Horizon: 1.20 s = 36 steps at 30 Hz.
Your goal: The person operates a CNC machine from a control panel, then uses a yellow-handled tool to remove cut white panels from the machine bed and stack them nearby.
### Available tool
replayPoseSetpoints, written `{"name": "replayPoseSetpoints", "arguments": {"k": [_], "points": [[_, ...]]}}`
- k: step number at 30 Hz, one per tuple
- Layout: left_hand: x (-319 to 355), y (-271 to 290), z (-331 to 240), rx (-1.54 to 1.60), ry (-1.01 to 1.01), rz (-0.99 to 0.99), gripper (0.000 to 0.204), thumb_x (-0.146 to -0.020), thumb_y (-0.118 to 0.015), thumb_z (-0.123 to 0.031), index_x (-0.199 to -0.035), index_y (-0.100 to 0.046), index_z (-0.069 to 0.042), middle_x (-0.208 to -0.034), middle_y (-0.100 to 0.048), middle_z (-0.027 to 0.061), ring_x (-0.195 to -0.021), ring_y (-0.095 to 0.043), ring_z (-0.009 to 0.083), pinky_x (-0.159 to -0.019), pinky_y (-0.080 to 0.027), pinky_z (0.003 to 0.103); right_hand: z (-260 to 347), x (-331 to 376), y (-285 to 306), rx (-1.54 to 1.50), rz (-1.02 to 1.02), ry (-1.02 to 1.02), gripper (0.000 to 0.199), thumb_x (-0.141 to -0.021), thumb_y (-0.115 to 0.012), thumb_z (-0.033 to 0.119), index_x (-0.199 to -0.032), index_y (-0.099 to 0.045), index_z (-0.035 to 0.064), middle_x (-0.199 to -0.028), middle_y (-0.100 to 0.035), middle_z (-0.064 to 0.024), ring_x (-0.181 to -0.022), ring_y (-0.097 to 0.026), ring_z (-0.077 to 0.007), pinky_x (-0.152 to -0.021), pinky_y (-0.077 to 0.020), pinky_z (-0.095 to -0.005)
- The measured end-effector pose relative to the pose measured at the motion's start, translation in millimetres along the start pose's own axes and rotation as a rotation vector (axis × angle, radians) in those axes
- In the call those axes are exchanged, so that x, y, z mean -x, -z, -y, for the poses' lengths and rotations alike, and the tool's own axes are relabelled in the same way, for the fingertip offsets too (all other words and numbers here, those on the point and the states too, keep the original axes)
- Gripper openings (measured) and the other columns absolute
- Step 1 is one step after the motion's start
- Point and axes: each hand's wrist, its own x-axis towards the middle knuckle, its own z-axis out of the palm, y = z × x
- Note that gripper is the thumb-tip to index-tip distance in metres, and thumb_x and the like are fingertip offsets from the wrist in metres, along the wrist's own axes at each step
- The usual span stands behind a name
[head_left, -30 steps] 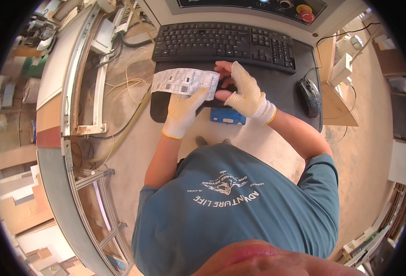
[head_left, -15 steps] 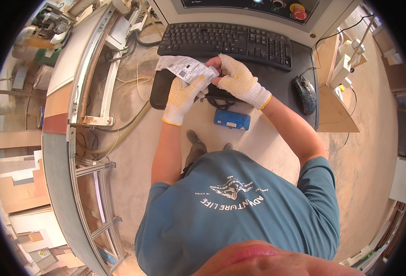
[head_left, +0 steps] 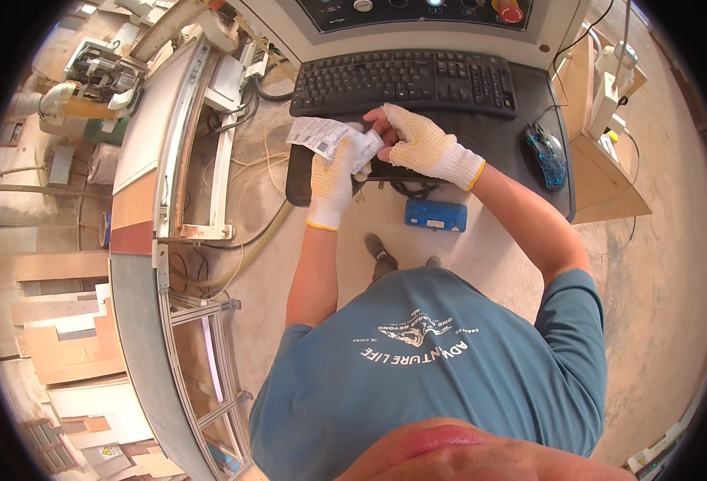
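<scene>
A strip of white printed labels (head_left: 319,136) hangs over the near edge of the black keyboard shelf, its loose end pointing left. My left hand (head_left: 337,178), in a white knit glove with yellow dots, is closed around the strip near its right part. My right hand (head_left: 427,146) wears a matching glove that leaves some fingertips bare. Its thumb and fingers are bent together at the strip's right end; the exact contact is partly hidden. Just beyond both hands lies a black keyboard (head_left: 401,82).
A dark mouse (head_left: 544,156) sits at the shelf's right side. Behind the keyboard rises a control panel (head_left: 418,14) with a red knob. A blue box (head_left: 436,215) lies below the shelf. Left stands a long machine bed (head_left: 135,297) with cables and hoses; right, a wooden cabinet (head_left: 602,176).
The view has shifted, so the surroundings sit lower and further right. The label strip's loose end has tilted slightly downward. Both hands stay at the strip, with small finger movements.
</scene>
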Motion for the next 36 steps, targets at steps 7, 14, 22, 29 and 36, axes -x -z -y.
{"name": "replayPoseSetpoints", "arguments": {"k": [7,14,22,29,36], "points": [[12,-9,9,-0.128,-0.276,0.099,0.039,-0.093,-0.082,-0.016,-0.124,-0.066,0.000,-0.108,-0.074,0.0077,-0.091,-0.069,0.0140,-0.086,-0.055,0.030,11,-1,13,-0.018,0.297,-0.504,0.030,-0.100,-0.068,0.023,-0.120,-0.062,0.0027,-0.095,-0.067,-0.0059,-0.074,-0.061,-0.0102,-0.063,-0.0530,-0.0283],[9,-4,0,-0.375,-0.114,-0.050,0.036,-0.100,-0.072,-0.021,-0.128,-0.064,-0.001,-0.106,-0.074,0.0056,-0.094,-0.070,0.0160,-0.082,-0.057,0.032,10,-1,-2,-0.284,0.136,-0.304,0.032,-0.094,-0.070,0.004,-0.125,-0.059,0.0003,-0.109,-0.067,-0.0068,-0.085,-0.063,-0.0093,-0.066,-0.0556,-0.0261],[12,-8,2,-0.216,-0.260,-0.011,0.052,-0.093,-0.080,-0.021,-0.138,-0.059,-0.003,-0.115,-0.073,0.0071,-0.103,-0.070,0.0157,-0.088,-0.056,0.032,19,-2,8,-0.239,0.223,-0.504,0.030,-0.098,-0.067,0.010,-0.125,-0.058,-0.0001,-0.102,-0.065,-0.0060,-0.085,-0.064,-0.0087,-0.065,-0.0545,-0.0254],[2,5,11,-0.341,-0.010,-0.131,0.027,-0.105,-0.063,-0.025,-0.111,-0.070,0.000,-0.090,-0.071,0.0023,-0.066,-0.061,0.0065,-0.053,-0.046,0.023,8,2,1,-0.180,0.114,-0.270,0.053,-0.088,-0.072,0.008,-0.138,-0.056,0.0010,-0.121,-0.066,-0.0118,-0.098,-0.069,-0.0163,-0.076,-0.0594,-0.0313],[0,-5,9,-0.286,-0.178,-0.102,0.039,-0.106,-0.055,-0.030,-0.123,-0.064,0.004,-0.108,-0.072,0.0124,-0.083,-0.068,0.0161,-0.065,-0.053,0.026,14,3,6,0.174,0.158,-0.124,0.050,-0.079,-0.078,0.025,-0.123,-0.066,0.0043,-0.109,-0.072,-0.0160,-0.105,-0.070,-0.0314,-0.090,-0.0563,-0.0407]]}}
